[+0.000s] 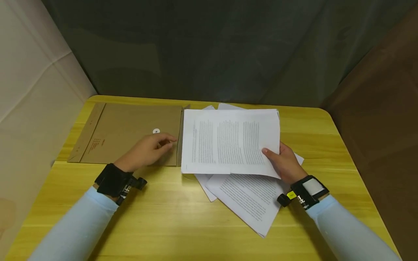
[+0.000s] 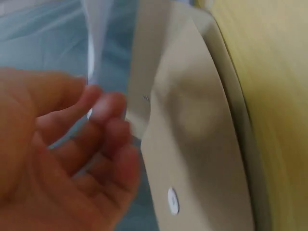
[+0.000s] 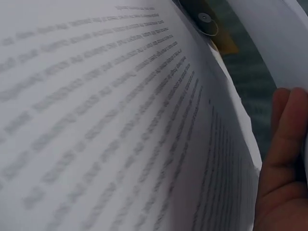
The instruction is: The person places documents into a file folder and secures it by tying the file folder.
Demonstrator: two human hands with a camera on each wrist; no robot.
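Envelope left on table, printed sheets just right.

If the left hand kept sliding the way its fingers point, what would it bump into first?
Probably the printed sheets that the right hand holds. The left hand lies on the brown envelope, fingers pointing right toward their near edge; whether it would slip under them is unclear.

Head view looks down over the table — wrist views sit close.

- Near edge of the surface lay bare, room between both sleeves.
- Envelope covered the far left; loose sheets sprawled centre-right.
- Curtain closed the far side.
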